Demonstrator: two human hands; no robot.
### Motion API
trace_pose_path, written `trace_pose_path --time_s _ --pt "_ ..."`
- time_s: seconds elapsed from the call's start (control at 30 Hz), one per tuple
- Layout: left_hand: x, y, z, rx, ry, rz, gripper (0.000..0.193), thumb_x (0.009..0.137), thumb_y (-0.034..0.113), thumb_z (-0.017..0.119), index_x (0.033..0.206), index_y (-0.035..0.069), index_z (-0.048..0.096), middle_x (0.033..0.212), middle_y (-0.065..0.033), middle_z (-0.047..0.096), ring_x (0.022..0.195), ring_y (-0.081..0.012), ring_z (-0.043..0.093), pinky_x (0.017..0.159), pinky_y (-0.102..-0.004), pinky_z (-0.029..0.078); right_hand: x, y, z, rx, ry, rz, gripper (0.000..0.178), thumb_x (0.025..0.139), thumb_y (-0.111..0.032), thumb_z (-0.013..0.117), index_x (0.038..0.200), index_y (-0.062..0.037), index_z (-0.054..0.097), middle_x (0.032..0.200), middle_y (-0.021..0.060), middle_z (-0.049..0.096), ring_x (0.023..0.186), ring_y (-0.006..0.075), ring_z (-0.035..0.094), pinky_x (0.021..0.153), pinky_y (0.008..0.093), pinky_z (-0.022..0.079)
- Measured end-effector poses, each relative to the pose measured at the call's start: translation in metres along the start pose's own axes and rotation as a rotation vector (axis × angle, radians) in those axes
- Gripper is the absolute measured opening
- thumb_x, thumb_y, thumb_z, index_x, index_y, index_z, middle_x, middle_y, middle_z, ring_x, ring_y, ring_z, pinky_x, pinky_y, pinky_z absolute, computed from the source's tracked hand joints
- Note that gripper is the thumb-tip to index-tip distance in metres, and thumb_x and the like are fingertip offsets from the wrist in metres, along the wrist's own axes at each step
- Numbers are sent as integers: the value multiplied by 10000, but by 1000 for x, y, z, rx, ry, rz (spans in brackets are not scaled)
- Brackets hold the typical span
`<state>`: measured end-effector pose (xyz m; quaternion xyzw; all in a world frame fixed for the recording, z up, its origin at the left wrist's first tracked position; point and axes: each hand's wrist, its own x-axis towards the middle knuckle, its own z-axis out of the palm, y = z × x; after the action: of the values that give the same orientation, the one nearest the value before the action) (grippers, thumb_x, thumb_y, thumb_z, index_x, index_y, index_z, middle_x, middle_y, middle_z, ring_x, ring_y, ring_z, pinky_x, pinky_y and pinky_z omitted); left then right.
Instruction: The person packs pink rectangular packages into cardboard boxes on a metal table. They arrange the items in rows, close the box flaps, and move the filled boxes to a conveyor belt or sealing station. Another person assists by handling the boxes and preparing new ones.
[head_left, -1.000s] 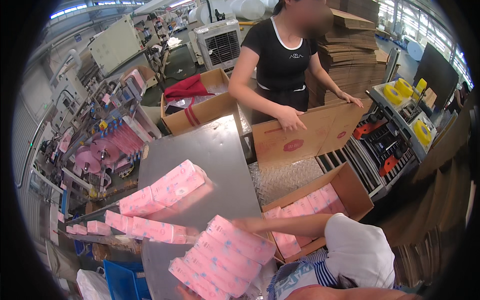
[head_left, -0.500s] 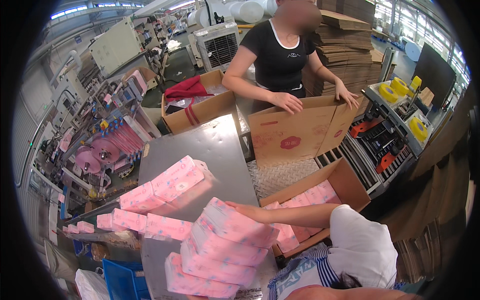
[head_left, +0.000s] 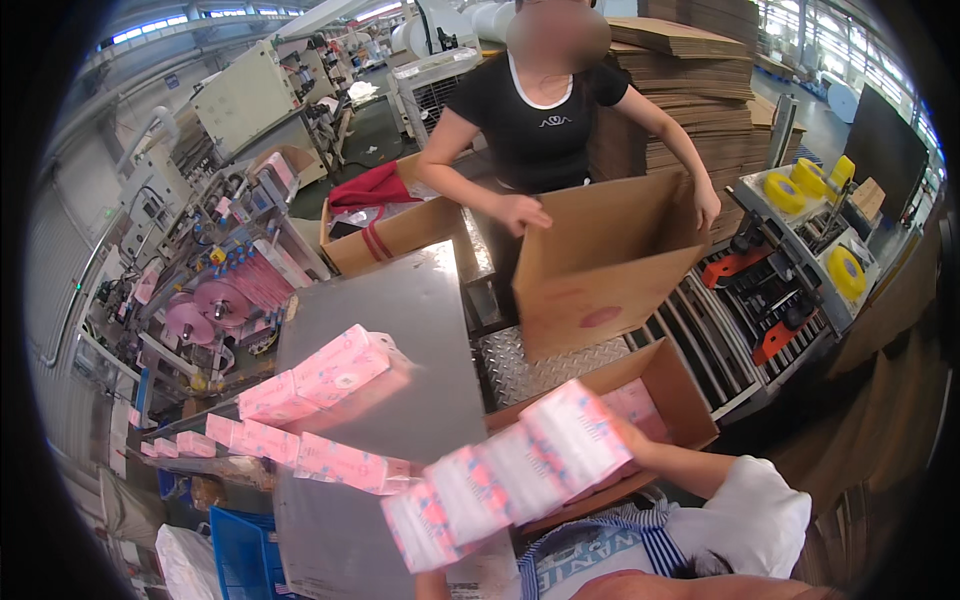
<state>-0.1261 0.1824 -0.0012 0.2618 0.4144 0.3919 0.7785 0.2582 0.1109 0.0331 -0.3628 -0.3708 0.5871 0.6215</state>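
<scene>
I hold slightly blurred pink packs [head_left: 505, 478], bright windows [head_left: 880, 62] glowing upper right, glare on the metal table [head_left: 425, 310], edges bending into black.

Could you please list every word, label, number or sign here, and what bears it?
I won't copy wording, but printing shows here:
Held pink packs: small print, blurred.
Raised brown carton: reddish mark, unreadable.
Black shirt: pale emblem, no clear words.
Apron: large pale letters, partly legible.
Anything farther off: too small to read.

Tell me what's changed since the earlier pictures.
The row of pink packs, still between the left hand and right hand, has swung rightward, toward the nearer carton. The co-worker's carton has been opened out. The packs farther back on the table stayed put.
</scene>
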Motion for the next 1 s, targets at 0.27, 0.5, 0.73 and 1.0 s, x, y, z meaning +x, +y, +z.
trace_pose_path --time_s 0.27,0.5,0.73,1.0 --pt "99 -131 109 -87 -221 -617 478 892 436 508 1161 49 591 1154 -166 607 1093 -318 558 958 -508 422 -125 -55 -161 252 589 245 526 977 -408 390 1350 -39 424 1314 116 522 1176 246 529 998 381 429" --pt "139 -158 128 143 93 -740 482 901 455 496 1150 55 599 1143 -154 620 1071 -306 579 951 -505 432 -67 0 -181 -117 979 502 492 938 -402 489 1221 -2 533 1102 173 615 1008 307 598 831 413 498" --pt "90 -127 206 1732 -212 510 663 825 610 533 1305 153 511 1470 -176 285 1356 -348 268 1047 -615 237 -49 -47 -118 -1877 63 75 779 681 -457 747 1330 -155 441 1328 118 462 1259 320 393 1061 554 219" --pt "140 -218 206 2052 -316 253 712 776 520 637 1400 290 382 1554 -149 47 1422 -379 51 1029 -693 179 10 29 -200 -1862 -10 552 846 670 -489 752 1371 -187 388 1354 160 420 1287 355 356 1035 623 223"
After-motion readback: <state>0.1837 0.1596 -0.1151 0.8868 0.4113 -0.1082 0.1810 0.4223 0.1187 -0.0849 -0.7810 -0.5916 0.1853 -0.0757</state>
